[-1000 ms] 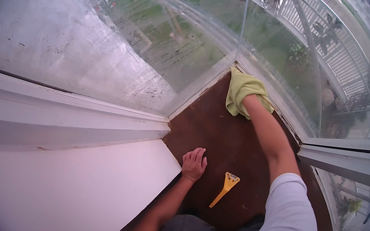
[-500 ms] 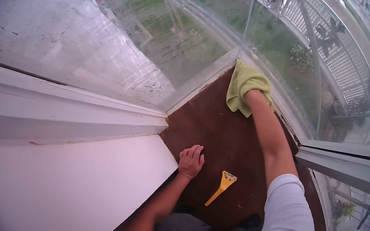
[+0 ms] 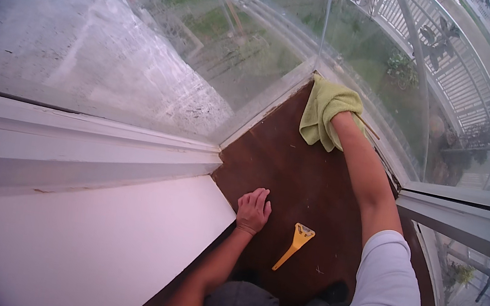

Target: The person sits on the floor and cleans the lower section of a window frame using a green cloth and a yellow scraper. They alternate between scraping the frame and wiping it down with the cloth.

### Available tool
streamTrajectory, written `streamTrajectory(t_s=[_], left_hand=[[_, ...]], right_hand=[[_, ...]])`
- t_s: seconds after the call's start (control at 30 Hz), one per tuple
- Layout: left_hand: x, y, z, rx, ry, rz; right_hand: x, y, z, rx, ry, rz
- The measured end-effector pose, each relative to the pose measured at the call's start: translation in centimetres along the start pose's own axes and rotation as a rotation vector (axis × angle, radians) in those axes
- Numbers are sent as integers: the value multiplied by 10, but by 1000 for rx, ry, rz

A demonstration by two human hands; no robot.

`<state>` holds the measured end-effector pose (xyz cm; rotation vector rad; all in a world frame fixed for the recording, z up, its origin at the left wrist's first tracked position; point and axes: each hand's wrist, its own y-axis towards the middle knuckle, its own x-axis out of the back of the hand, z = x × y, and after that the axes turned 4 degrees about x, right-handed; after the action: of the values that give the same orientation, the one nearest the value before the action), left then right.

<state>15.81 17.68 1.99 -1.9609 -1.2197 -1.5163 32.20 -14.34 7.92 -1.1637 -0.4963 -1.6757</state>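
Observation:
My right hand (image 3: 343, 120) is at the far corner of the brown floor, its fingers hidden in a green cloth (image 3: 321, 110). The cloth is bunched round the hand and presses against the bottom of the glass panes' white frame. Beside that wrist a thin brown strip (image 3: 369, 127) lies along the right-hand frame. My left hand (image 3: 254, 210) rests on the brown surface near the white panel's corner, fingers stretched out and holding nothing. To its right lies a yellow scraper (image 3: 292, 247), its head pointing away from me.
A white panel (image 3: 89, 237) and white window ledge (image 3: 83, 146) border the left side. Glass panes (image 3: 259, 48) meet at the far corner, with grass and a white railing (image 3: 439, 61) beyond. Bits of debris (image 3: 319, 269) dot the brown floor (image 3: 281, 164).
My right hand and the cloth have shifted slightly in the far corner. The thin brown strip now shows beside the right wrist. My left hand and the scraper stay in place.

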Motion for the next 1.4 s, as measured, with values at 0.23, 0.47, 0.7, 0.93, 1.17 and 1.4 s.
streamTrajectory(t_s=[0.23, 0.47, 0.7, 0.93, 1.17, 1.4], left_hand=[[0, -1, 0, 18, -9, 12], [3, -4, -2, 22, -37, 30], [2, 4, -1, 4, -41, 0], [2, 1, -2, 11, -23, 13], [3, 1, -1, 14, -25, 22], [3, -5, -2, 11, -50, 28]], right_hand=[[12, 8, 2, -8, -47, -19], [9, 1, 7, -21, -100, -84], [-9, 11, 0, -28, -82, -158], [7, 15, -2, -68, 22, -36], [30, 2, 3, -25, -15, 15], [19, 21, -5, -14, -169, 139]])
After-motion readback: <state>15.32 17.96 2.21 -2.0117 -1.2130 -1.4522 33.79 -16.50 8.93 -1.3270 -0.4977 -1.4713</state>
